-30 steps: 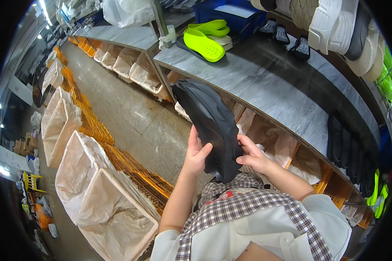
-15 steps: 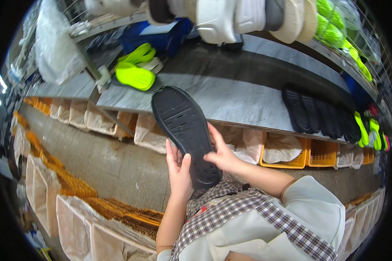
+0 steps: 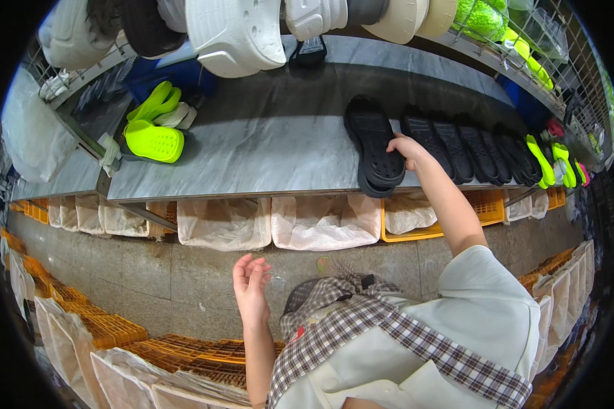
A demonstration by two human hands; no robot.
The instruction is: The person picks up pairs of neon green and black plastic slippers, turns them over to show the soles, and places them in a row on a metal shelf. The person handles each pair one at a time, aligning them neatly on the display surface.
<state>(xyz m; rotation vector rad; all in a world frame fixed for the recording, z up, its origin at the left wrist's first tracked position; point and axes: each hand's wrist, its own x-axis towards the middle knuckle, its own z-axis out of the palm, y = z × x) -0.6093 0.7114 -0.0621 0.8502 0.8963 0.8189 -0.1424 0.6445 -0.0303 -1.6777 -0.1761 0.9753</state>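
A black shoe sole point(image 3: 374, 140) is in my right hand point(image 3: 408, 150), gripped at its right edge near the heel. It lies over the front part of the grey worktop point(image 3: 252, 157), and another black edge shows beneath its heel; I cannot tell whether it rests on a second sole. Just to its right, several black soles point(image 3: 460, 146) lie side by side in a row. My left hand point(image 3: 251, 286) hangs over the floor in front of the table, fingers loosely bent and apart, with nothing in it.
Lime-green shoe parts point(image 3: 154, 141) lie at the left of the worktop, others point(image 3: 540, 162) at the far right. White clogs point(image 3: 235, 37) hang on the rack above. Lined crates point(image 3: 326, 225) stand under the table's front edge; more crates point(image 3: 102, 320) are behind me.
The sole has gone from both hands in front of me to the worktop at the right, carried by my right hand. My left hand has let go and dropped lower. The view has shifted right.
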